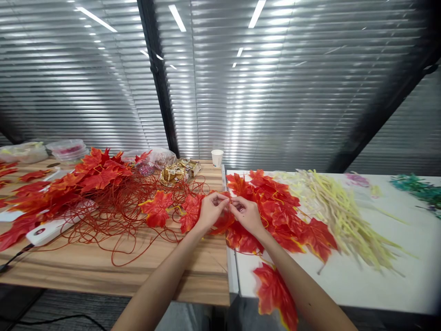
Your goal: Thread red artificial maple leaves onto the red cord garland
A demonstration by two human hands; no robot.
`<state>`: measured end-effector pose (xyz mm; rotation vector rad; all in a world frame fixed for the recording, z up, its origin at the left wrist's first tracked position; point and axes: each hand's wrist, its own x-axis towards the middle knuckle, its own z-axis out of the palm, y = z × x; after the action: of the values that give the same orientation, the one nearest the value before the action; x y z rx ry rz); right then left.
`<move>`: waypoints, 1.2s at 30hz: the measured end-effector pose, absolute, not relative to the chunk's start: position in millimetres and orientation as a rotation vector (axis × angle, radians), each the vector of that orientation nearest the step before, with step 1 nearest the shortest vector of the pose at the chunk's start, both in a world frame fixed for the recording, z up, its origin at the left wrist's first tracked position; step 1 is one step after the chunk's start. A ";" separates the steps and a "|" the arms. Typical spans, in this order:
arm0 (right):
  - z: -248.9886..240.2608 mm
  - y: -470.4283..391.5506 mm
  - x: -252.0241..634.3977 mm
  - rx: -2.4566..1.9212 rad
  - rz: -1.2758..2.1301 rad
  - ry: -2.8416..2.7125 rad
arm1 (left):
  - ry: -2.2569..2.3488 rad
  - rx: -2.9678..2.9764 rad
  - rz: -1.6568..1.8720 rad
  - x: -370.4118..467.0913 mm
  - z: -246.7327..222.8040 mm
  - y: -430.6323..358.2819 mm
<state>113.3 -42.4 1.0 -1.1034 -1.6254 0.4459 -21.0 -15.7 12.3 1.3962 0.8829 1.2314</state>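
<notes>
My left hand [212,210] and my right hand [247,215] meet over the seam between two tables, thumbs and fingertips pinched close together. Between them is a thin red cord, its detail too small to make out. A red artificial maple leaf [223,223] hangs just under my fingers, partly hidden. Left of my left hand lie two more maple leaves [157,209], beside a loose tangle of red cord [127,230]. Around and beyond my right hand spreads a heap of red maple leaves [275,207]. One leaf [274,294] droops over the front table edge under my right forearm.
A leaf pile [99,172] and a white power strip [62,225] are at left. Behind stand gold-wrapped packets [174,174], a paper cup [217,158] and plastic tubs [68,149]. Pale yellow strands [344,216] and teal foliage [418,191] lie right, before window blinds [275,92].
</notes>
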 end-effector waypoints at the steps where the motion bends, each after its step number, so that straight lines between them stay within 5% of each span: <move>1: 1.2 -42.4 113.3 -1.101 0.448 -1.625 | 0.882 1.399 1.227 -21.1 12.2 -15.8; 36: 4.2 -43.3 111.6 -1.125 0.472 -1.636 | 0.885 1.434 1.233 -20.1 12.6 -16.5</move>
<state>111.6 -43.3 4.2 -1.1250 -1.6358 0.4717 -20.1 -16.5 12.6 1.4344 0.8849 1.2334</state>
